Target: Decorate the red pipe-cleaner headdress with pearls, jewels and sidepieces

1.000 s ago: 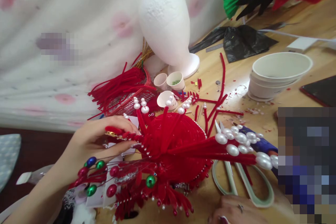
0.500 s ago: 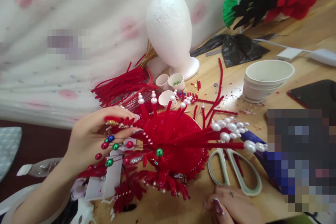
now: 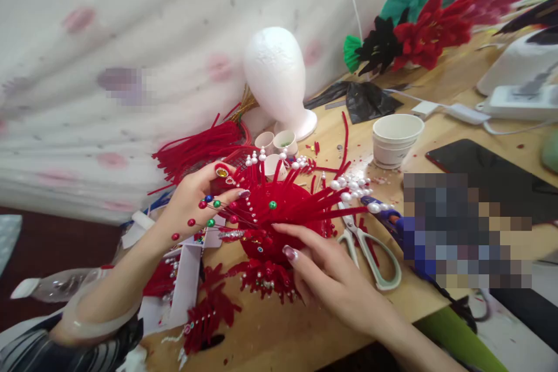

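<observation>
A red chenille headdress (image 3: 305,225) with pearl-tipped stems and coloured beads on thin wires sits in front of me above the table. My left hand (image 3: 194,200) is closed at its left side, thumb and fingers pinching the edge near the red stems; the fingertips are partly hidden. My right hand (image 3: 325,270) reaches over its front from the lower right. The index finger lies along the red stems and the thumb is spread below it, with nothing visible between them. Just right of that hand, scissors (image 3: 364,244) lie on the table. A fringed red piece (image 3: 207,317) hangs at lower left.
A white foam head (image 3: 276,78) stands behind, with small cups (image 3: 285,142) before it. Bundled red stems (image 3: 196,151) lie at left, above a white divided box (image 3: 185,279). Stacked paper cups (image 3: 394,139), a dark phone or tablet (image 3: 483,177) and a bottle (image 3: 65,285) flank the work.
My right hand has risen from the table beside the scissors to the headdress front, its fingers now extended. My left hand keeps its hold. The view has shifted, showing more of the right side.
</observation>
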Action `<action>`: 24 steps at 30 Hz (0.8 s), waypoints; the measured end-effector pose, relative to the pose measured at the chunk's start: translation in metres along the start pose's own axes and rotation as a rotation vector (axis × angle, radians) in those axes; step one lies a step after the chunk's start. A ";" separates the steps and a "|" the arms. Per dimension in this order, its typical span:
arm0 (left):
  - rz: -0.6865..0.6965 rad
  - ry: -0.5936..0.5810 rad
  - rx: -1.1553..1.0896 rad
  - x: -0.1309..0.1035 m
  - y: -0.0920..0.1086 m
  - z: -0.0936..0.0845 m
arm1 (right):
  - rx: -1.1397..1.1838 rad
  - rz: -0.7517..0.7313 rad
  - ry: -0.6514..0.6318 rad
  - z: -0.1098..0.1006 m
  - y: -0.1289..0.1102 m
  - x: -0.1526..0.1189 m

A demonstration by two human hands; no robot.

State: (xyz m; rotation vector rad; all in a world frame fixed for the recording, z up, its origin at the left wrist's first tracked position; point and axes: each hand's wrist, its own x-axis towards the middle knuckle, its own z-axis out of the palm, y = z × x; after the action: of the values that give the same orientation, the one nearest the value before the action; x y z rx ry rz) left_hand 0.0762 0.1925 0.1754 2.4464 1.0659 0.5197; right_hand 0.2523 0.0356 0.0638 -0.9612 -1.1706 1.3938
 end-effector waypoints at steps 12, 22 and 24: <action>0.044 0.093 -0.238 -0.006 -0.004 0.007 | 0.122 0.218 -0.222 -0.001 -0.016 0.025; 0.140 -0.004 -0.223 -0.008 -0.008 0.007 | -0.599 -0.005 -0.082 -0.001 -0.034 0.024; 0.145 -0.010 -0.231 -0.007 -0.004 0.006 | -0.660 -0.022 -0.074 0.000 -0.035 0.024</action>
State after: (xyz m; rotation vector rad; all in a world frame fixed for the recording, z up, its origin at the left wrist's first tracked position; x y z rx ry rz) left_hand 0.0726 0.1884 0.1669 2.3278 0.7802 0.6376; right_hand 0.2560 0.0589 0.0986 -1.3470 -1.7427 1.0366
